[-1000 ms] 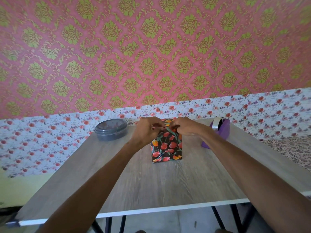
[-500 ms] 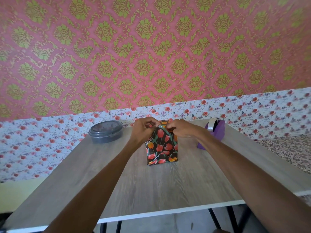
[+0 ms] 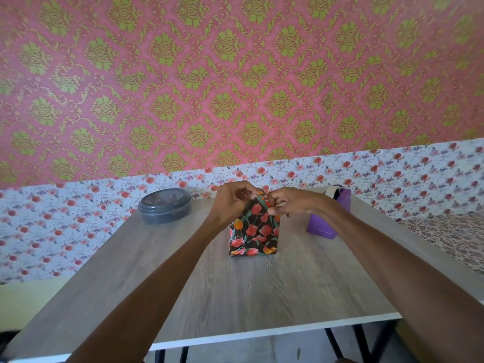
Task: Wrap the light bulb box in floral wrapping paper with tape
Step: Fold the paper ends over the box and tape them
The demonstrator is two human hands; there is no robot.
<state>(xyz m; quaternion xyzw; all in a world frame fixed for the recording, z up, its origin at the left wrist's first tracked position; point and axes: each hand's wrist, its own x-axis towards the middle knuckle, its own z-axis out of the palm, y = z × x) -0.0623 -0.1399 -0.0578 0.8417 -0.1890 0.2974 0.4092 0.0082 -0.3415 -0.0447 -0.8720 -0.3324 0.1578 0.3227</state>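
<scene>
The box point(image 3: 253, 237) stands upright in the middle of the table point(image 3: 235, 305), between my forearms. Its front and lower end are already covered in paper point(image 3: 258, 224), with a folded seam showing near the bottom. My left hand point(image 3: 233, 203) and right hand point(image 3: 288, 204) both pinch the loose paper at the top, fingers curled on the flaps. I judge the wrap mostly done: the top end is left to fold down and tape. The dispenser point(image 3: 327, 221) waits just right of my right wrist
</scene>
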